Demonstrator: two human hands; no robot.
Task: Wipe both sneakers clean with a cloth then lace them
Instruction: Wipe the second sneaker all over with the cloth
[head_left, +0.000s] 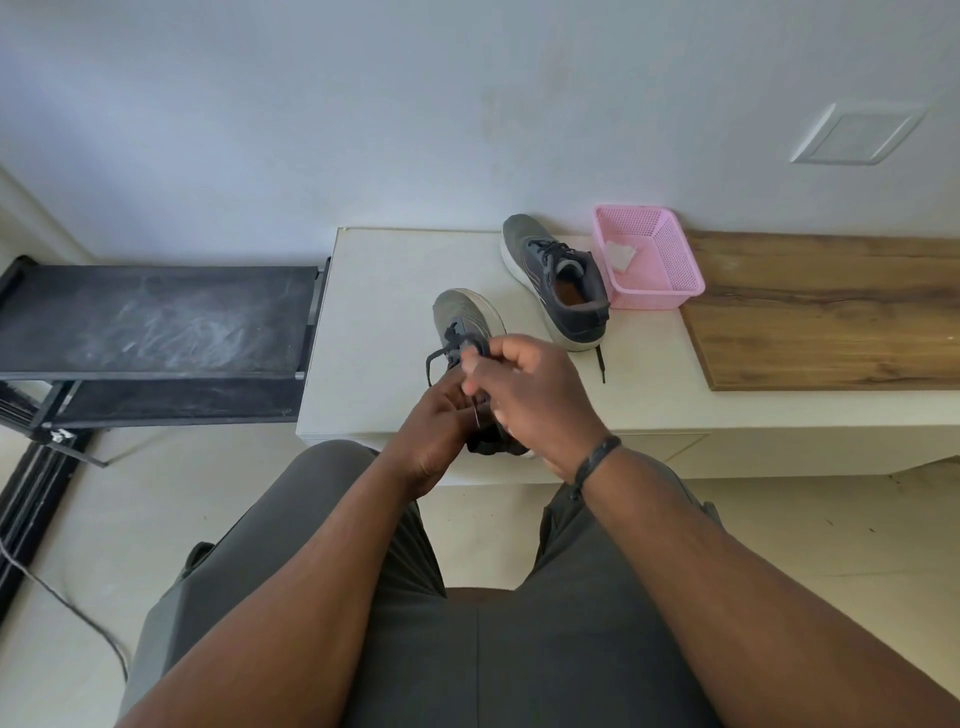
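Near sneaker (467, 317) sits centre frame on the white table (384, 270), toe pointing up-frame, heel end hidden under both hands. Right hand (530, 384) over the sneaker's tongue area, fingers curled, pinching a loop of black lace (441, 356) near the upper eyelets; a loose lace loop hangs out to the left of the fingers. Left hand (441, 421) lower, just left of the right hand, fingers curled in against the shoe's near side; looks to be pinching a lace strand, contact partly hidden. Black cord bracelet (597, 460) on right wrist.

Second sneaker (556, 280) upper centre-right on the same table, laces in the eyelets, one lace end trailing down-frame off its heel. Touching or just beside its right side: pink basket (654, 296) with white cloth (621, 257) inside. Wooden board (831, 312) right of frame. Black rack (156, 322) at left, off the table. Grey trousers (467, 649) fill bottom of frame.
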